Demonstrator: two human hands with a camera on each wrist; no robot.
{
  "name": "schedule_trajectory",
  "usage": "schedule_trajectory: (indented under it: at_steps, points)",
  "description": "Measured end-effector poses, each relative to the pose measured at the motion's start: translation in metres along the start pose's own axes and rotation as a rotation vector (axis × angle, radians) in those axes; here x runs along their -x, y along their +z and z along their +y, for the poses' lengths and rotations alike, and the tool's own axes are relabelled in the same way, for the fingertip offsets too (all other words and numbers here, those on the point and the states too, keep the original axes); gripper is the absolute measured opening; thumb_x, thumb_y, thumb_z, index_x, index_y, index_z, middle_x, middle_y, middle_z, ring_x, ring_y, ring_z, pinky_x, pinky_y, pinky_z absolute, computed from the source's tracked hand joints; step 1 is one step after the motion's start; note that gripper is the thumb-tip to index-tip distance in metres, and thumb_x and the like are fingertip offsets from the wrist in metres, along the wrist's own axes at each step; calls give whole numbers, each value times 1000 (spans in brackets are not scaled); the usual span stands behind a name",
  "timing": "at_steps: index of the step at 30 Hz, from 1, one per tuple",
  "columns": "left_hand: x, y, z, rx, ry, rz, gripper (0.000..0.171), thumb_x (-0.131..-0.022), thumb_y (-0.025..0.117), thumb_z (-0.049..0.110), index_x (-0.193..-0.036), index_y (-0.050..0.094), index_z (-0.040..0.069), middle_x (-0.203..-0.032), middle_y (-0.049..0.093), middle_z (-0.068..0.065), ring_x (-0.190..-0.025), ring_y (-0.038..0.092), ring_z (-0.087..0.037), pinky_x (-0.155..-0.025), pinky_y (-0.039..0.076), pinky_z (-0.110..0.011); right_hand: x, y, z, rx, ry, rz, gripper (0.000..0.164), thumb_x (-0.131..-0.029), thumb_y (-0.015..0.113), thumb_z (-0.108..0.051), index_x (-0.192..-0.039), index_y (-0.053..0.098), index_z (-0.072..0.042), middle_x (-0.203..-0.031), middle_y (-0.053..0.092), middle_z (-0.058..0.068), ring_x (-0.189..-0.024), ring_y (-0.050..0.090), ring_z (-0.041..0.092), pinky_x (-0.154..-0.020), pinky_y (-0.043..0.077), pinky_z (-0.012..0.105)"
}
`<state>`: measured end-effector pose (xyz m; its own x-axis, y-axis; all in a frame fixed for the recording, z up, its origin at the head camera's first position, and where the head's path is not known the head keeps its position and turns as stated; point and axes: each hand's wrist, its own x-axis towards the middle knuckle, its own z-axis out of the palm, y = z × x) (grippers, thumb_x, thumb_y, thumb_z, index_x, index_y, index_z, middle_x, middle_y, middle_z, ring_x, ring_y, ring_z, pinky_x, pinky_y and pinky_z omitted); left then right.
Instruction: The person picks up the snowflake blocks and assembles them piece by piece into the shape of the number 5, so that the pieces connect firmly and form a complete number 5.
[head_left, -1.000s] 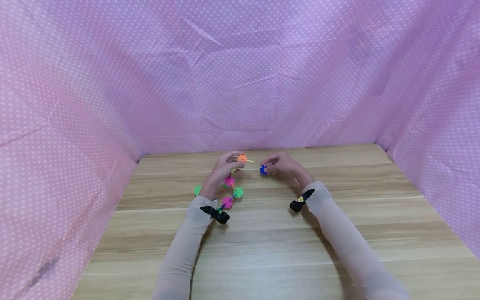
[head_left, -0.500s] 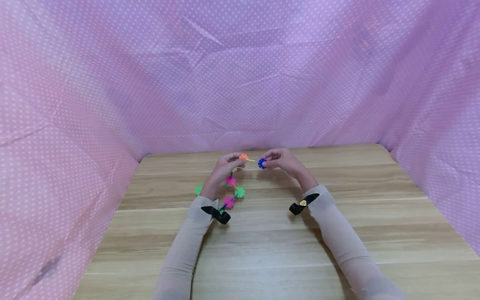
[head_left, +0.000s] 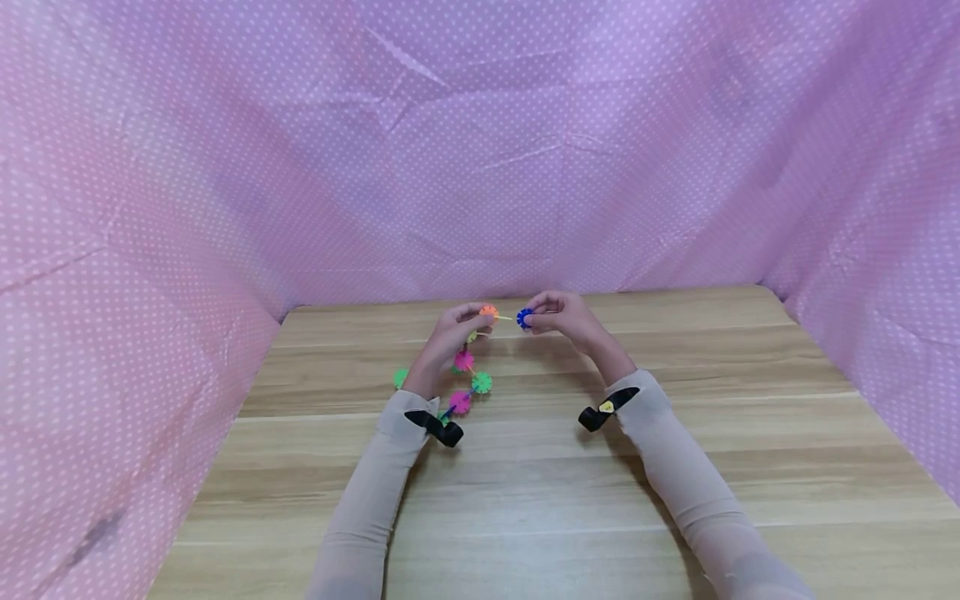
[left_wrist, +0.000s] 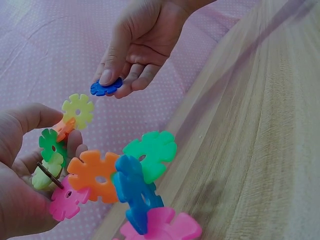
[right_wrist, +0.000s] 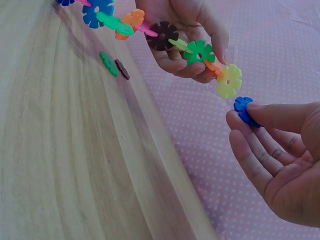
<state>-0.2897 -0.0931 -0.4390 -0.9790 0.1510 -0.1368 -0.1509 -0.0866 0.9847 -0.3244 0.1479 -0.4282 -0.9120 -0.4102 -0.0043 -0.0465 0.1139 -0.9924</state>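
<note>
My left hand (head_left: pixel 448 335) pinches the orange snowflake disc (left_wrist: pixel 65 129) near one end of a chain of interlocked plastic snowflake discs. A pale yellow disc (left_wrist: pixel 83 104) forms that end and sticks out past the fingertips. Green, brown, pink, orange and blue discs follow along the chain, which hangs under the left hand and wrist in the head view. Between thumb and fingers, my right hand (head_left: pixel 567 322) holds a single blue snowflake disc (right_wrist: pixel 242 106). It faces the yellow disc across a small gap. The right fingers partly cover the blue disc.
In the right wrist view, a loose green disc (right_wrist: pixel 108 64) and a brown disc (right_wrist: pixel 122 69) lie on the wooden table (head_left: pixel 525 500). Pink dotted cloth (head_left: pixel 480 167) hangs behind the table and along both sides.
My right hand has risen and moved slightly away from me with the blue disc, nearing the yellow end of the chain. The left hand has barely moved.
</note>
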Motion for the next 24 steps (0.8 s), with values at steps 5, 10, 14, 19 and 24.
schedule_trajectory:
  at_steps: [5, 10, 14, 19, 24]
  points:
    - [0, 1, 1, -10, -8, 5, 34, -96, 72, 20, -125, 65, 5, -108, 67, -2, -102, 64, -20, -115, 43, -56, 0, -1, 0, 4, 1, 14, 23, -92, 73, -1, -111, 63, 7, -88, 71, 0, -82, 73, 18, -97, 56, 59]
    - [2, 1, 1, -30, 3, -4, 34, -96, 72, 24, -124, 66, 6, -109, 66, -3, -102, 63, -19, -115, 43, -56, 1, 0, 0, -1, -8, 19, 25, -91, 72, 0, -112, 62, 9, -83, 72, -3, -78, 73, 16, -89, 61, 51]
    - [2, 0, 0, -51, 9, -5, 36, -95, 74, 26, -125, 66, 7, -111, 66, -3, -104, 63, -19, -114, 44, -56, 1, 1, 1, -7, -15, 17, 25, -91, 73, 1, -111, 62, 10, -80, 73, -5, -75, 73, 14, -79, 64, 39]
    - [3, 0, 1, -61, 6, 10, 38, -94, 76, 26, -125, 65, 7, -113, 65, -4, -105, 62, -20, -114, 44, -56, 2, 3, 1, -5, -27, 16, 22, -91, 73, 0, -109, 63, 8, -81, 74, -5, -76, 73, 14, -80, 64, 38]
    - [3, 1, 0, -54, 5, 20, 40, -93, 76, 25, -127, 65, 7, -116, 67, -5, -104, 63, -20, -113, 45, -55, 2, 5, 3, -32, -48, 9, 23, -92, 72, 1, -110, 62, 10, -84, 75, -2, -78, 74, 15, -81, 64, 40]
